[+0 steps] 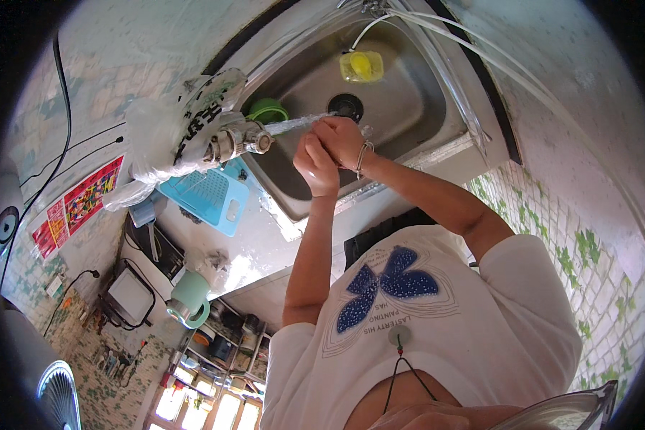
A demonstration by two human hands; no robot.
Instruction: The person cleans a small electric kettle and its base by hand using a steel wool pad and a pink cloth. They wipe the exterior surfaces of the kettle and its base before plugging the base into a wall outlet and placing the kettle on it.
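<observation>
Over the near part of a stainless steel sink basin (403, 107), both hands are pressed together with curled fingers. My left hand (318, 164) is below and left of my right hand (343, 141), which has thin bangles (363, 160) at its wrist. Whether anything is between the palms is hidden. A stream of water (298, 123) runs from a metal faucet (257, 140) past the fingertips towards the dark drain (346, 106). A green plastic vessel (269, 110) lies in the basin behind the stream. A translucent yellowish item (361, 66) with a bright yellow oval lies at the basin's far side.
Plastic bags (158, 129) hang around the faucet. Left of the sink are a light blue plastic tray or board (207, 196) and a mint green kettle or jug (190, 295) on the counter (255, 244). White hoses (516, 70) run along the right. A fan (59, 395) shows at lower left.
</observation>
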